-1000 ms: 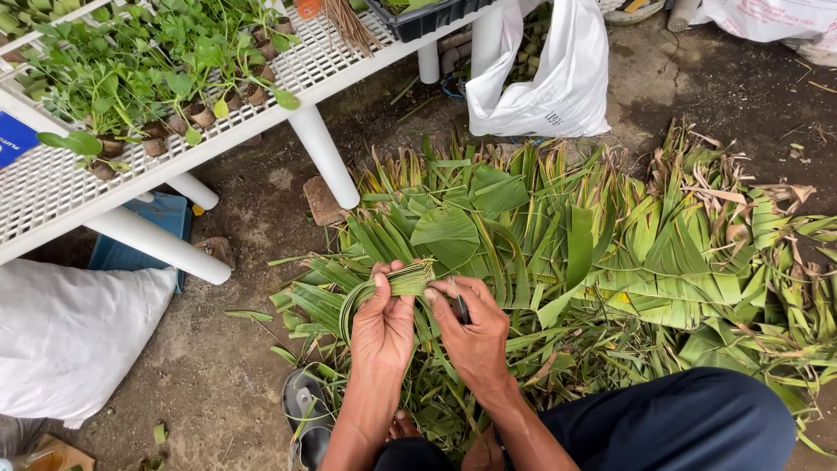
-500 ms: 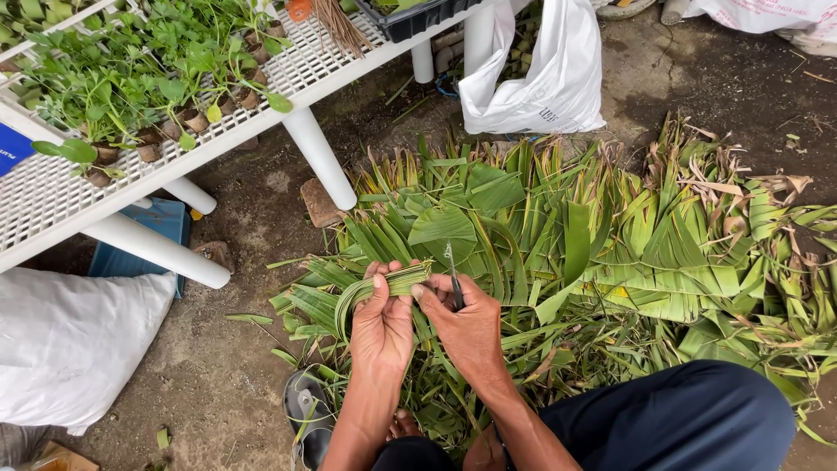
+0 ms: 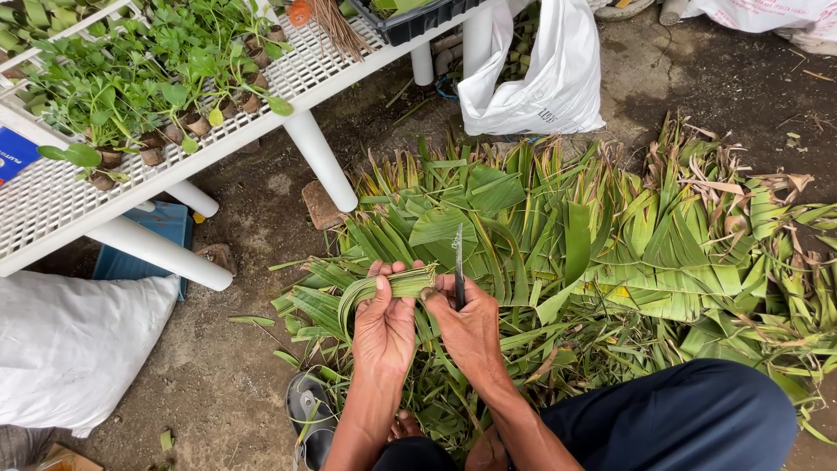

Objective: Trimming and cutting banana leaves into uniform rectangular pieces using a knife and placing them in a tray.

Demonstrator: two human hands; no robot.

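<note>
On the bare ground (image 3: 218, 375), a wide heap of green leaves (image 3: 610, 253) spreads from the middle out to the right edge of the view, leaving open dirt only to the left and front-left of the hands. Close on the left, a white mesh rack (image 3: 52, 205) with thick white legs carries small potted seedlings (image 3: 131, 96), and a white sack (image 3: 70, 349) lies below its near edge. Beyond the heap's far edge stands a white plastic bag (image 3: 532, 87).

Over the near edge of the heap, the left hand (image 3: 385, 323) is closed around a folded strip of leaf (image 3: 392, 286), thumb and fingers pinching the flat doubled part while the strip loops round to the left. The right hand (image 3: 471, 327) is closed on a small knife (image 3: 459, 262), blade pointing away from the person, and its thumb tip touches the right end of the strip. The blade stands just right of the strip, clear of it. A sandal (image 3: 309, 414) lies below the left forearm.
</note>
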